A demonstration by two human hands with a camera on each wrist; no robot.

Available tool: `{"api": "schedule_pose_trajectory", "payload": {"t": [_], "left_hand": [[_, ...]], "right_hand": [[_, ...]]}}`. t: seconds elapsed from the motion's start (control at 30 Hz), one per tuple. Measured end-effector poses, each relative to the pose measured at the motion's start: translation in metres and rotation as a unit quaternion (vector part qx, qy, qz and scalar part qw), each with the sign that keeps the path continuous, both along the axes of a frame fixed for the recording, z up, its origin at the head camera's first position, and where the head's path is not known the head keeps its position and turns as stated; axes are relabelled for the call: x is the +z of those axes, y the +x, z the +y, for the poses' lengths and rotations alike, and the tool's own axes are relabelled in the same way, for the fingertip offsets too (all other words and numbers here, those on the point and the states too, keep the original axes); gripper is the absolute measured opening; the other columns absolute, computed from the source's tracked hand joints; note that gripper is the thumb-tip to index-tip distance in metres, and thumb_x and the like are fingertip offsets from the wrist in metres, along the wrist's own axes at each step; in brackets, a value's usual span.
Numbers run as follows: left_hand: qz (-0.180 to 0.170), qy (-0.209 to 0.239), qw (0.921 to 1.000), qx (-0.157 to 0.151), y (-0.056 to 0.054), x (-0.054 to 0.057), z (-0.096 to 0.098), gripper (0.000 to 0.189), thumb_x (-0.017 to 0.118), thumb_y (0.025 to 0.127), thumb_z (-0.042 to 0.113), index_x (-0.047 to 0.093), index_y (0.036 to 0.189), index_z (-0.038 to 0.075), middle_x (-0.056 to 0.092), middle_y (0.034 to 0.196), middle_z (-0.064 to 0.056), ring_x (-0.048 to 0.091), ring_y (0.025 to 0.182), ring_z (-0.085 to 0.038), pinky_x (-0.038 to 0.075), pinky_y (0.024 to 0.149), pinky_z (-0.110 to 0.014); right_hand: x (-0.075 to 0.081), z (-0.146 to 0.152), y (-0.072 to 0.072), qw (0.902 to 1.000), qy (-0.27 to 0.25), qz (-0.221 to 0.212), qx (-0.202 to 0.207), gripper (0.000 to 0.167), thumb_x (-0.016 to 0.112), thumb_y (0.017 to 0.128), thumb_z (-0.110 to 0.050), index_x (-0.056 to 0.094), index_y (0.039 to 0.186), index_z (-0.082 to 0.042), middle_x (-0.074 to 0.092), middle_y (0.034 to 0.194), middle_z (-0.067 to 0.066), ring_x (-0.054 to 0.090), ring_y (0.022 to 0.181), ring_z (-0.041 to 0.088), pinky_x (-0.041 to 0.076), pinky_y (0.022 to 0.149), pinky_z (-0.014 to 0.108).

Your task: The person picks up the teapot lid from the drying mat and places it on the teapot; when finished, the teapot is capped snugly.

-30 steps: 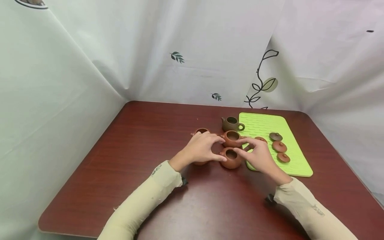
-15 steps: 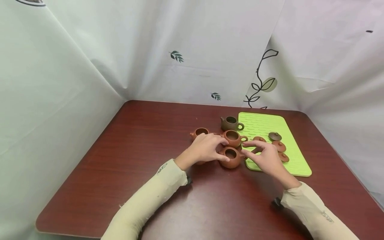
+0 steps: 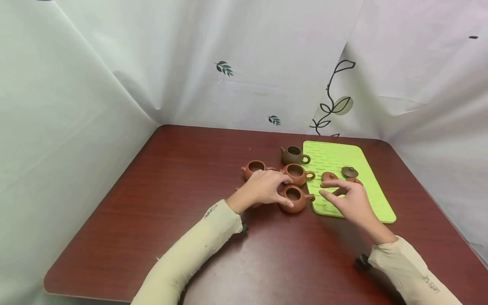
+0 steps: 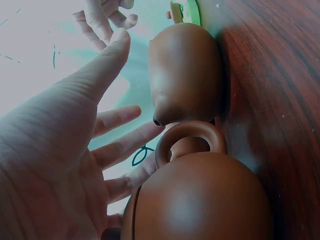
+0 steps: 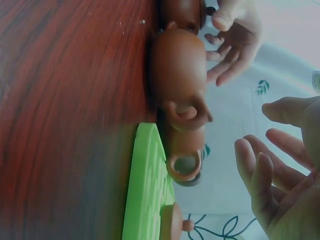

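Observation:
My left hand [image 3: 263,186] hovers over the small clay teapots, its thumb near the rim of the lidless front right teapot [image 3: 299,205]. Its fingers are spread and grip nothing in the left wrist view. Below that hand, a rounded brown teapot [image 4: 200,200] shows a lid seam and a dark knob; from the head it is mostly hidden. My right hand [image 3: 352,201] is in the air above the green mat [image 3: 381,212], thumb and fingers apart with nothing between them. A reddish lid [image 3: 328,176] and a dark lid [image 3: 349,172] lie beyond it; it covers other lids.
Behind the front teapots stand two reddish lidless teapots, one at left [image 3: 254,167] and one in the middle [image 3: 295,176]. A dark brown teapot [image 3: 292,156] is at the back beside the mat. White curtains [image 3: 244,97] enclose the table's far side.
My right hand has moved right, from above the front right teapot to over the mat. The left hand has shifted slightly right. The teapots have stayed put.

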State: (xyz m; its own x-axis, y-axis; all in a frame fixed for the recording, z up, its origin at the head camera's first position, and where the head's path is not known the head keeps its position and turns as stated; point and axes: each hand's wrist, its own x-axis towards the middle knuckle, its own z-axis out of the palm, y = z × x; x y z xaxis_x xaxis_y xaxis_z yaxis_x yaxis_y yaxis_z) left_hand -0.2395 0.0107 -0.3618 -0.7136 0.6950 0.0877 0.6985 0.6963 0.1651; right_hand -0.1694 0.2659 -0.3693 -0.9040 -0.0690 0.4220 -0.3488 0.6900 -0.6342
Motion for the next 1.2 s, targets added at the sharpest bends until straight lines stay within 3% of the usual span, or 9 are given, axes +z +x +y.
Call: {"api": "schedule_pose_trajectory", "payload": {"t": [0.2,0.37,0.57,0.87,1.03,1.2], "left_hand": [[0.004,-0.007,1.0,-0.002,-0.003,-0.001,0.002,0.073,0.072,0.072,0.074,0.063,0.131,0.031,0.064,0.126,0.013,0.059,0.115,-0.01,0.048,0.083,-0.039],[0.0,-0.005,1.0,-0.005,-0.003,-0.002,0.003,0.074,0.073,0.07,0.073,0.063,0.131,0.031,0.064,0.126,0.012,0.059,0.114,-0.011,0.049,0.083,-0.039],[0.0,-0.009,0.9999,-0.007,-0.003,-0.004,0.004,0.073,0.074,0.071,0.072,0.064,0.13,0.031,0.065,0.124,0.011,0.06,0.113,-0.012,0.049,0.083,-0.039],[0.011,-0.03,0.9995,-0.001,-0.005,-0.008,0.005,0.07,0.075,0.071,0.071,0.066,0.127,0.032,0.067,0.118,0.012,0.061,0.107,-0.013,0.047,0.079,-0.037],[0.008,-0.033,0.9994,-0.001,-0.006,-0.008,0.006,0.067,0.075,0.071,0.071,0.067,0.125,0.032,0.067,0.116,0.012,0.061,0.104,-0.012,0.046,0.077,-0.037],[0.005,-0.043,0.9991,0.001,-0.008,-0.006,0.007,0.063,0.075,0.072,0.069,0.067,0.123,0.033,0.067,0.112,0.013,0.061,0.102,-0.012,0.046,0.075,-0.037]], "right_hand": [[0.004,0.008,0.003,0.9998,0.004,0.004,-0.021,0.021,0.081,0.083,-0.015,0.079,0.102,-0.007,0.073,0.096,0.009,0.06,0.067,-0.002,0.042,0.046,0.022],[0.003,0.015,0.004,0.9994,0.007,-0.001,-0.034,0.021,0.081,0.083,-0.016,0.079,0.102,-0.008,0.072,0.08,0.003,0.06,0.064,0.0,0.04,0.044,0.024],[-0.003,0.024,0.001,0.9986,0.0,-0.022,-0.048,0.021,0.08,0.085,-0.017,0.078,0.103,-0.006,0.068,0.067,0.01,0.055,0.054,0.006,0.038,0.044,0.024],[-0.006,0.035,0.002,0.9967,0.009,-0.035,-0.072,0.023,0.079,0.086,-0.023,0.077,0.102,-0.006,0.074,0.093,0.014,0.061,0.067,-0.005,0.044,0.051,0.021],[-0.006,0.044,0.004,0.9951,0.013,-0.05,-0.084,0.027,0.078,0.087,-0.025,0.077,0.105,-0.006,0.074,0.091,0.007,0.062,0.069,-0.009,0.046,0.053,0.022],[-0.005,0.054,0.005,0.9945,0.012,-0.061,-0.084,0.03,0.077,0.087,-0.026,0.076,0.107,-0.003,0.074,0.085,0.003,0.064,0.065,-0.005,0.044,0.048,0.025]]}}
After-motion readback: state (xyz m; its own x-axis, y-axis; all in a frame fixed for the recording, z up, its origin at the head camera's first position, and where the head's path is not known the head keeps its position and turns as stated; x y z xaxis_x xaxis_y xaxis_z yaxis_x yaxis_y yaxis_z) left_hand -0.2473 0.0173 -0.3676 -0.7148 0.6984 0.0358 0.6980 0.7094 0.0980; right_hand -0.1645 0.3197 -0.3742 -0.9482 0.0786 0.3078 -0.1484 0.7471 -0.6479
